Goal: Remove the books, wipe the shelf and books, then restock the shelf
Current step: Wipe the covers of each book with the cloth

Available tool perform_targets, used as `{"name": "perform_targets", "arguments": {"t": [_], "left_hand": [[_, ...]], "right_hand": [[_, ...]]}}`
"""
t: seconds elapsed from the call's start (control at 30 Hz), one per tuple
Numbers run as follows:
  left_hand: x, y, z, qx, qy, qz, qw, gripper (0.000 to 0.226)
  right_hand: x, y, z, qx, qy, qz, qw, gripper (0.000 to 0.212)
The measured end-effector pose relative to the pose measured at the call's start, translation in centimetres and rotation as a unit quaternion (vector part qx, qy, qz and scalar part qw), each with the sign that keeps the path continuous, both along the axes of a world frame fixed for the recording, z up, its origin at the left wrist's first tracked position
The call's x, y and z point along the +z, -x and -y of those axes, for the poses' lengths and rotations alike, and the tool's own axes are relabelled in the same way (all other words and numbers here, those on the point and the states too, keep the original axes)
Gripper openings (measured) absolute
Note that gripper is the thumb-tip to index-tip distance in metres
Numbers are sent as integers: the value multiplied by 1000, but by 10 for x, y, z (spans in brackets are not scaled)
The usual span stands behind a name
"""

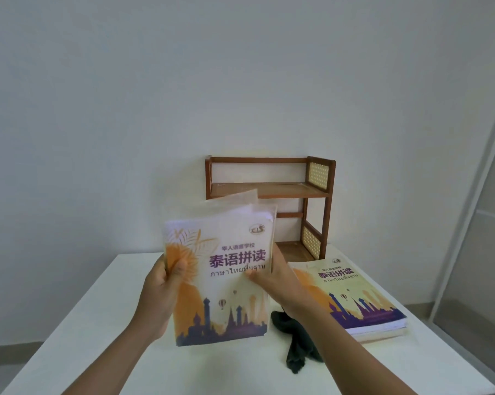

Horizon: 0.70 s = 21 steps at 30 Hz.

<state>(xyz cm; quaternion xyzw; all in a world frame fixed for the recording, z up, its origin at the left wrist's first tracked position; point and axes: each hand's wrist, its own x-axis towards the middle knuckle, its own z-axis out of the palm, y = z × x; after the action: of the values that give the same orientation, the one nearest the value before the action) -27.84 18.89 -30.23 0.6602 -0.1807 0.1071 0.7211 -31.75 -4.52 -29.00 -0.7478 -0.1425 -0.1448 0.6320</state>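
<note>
- The books (220, 269) you hold stand nearly upright in the air above the table (83, 323), front cover toward you, long axis running bottom to top with the top leaning slightly away and to the right.
- Your left hand (160, 292) grips the left edge, thumb curled onto the cover over the orange leaf print.
- Your right hand (277, 283) grips the right edge, thumb pressed on the cover just under the printed title; its other fingers are behind the books and you cannot see them.
- More than one copy sits in that grip: extra covers fan out behind the top edge, but how many is hard to make out.
- The cover is cream with an orange leaf design, purple title lettering, a small round logo at the upper right, and a purple skyline with balloons along the bottom.
- A second stack of books (354, 297) with the same cover lies flat on the table to the right, long axis running away from you and top edge toward the shelf.
- The wooden shelf (272, 189) stands at the back of the table against the wall; its lower left part is hidden behind the held books.
- A dark cloth (297, 346) lies crumpled on the table between the two lots of books, partly covered by your right forearm.
</note>
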Motion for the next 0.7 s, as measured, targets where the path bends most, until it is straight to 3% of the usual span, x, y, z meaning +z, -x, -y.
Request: {"name": "perform_targets", "arguments": {"t": [0.13,0.3,0.57,0.7], "left_hand": [[-11,0,-3,-25,-22,-16,999,29],[-27,-2,-6,29,-32,-28,999,28],[-62,9,2,121,-130,-26,984,13],[-59,11,7,159,-144,-17,976,18]], "right_hand": [[-11,-2,10,36,-16,-67,997,74],[-26,-1,3,17,-11,-71,997,47],[-52,2,-10,-63,9,-65,996,34],[-50,3,-13,-87,13,-68,994,31]]}}
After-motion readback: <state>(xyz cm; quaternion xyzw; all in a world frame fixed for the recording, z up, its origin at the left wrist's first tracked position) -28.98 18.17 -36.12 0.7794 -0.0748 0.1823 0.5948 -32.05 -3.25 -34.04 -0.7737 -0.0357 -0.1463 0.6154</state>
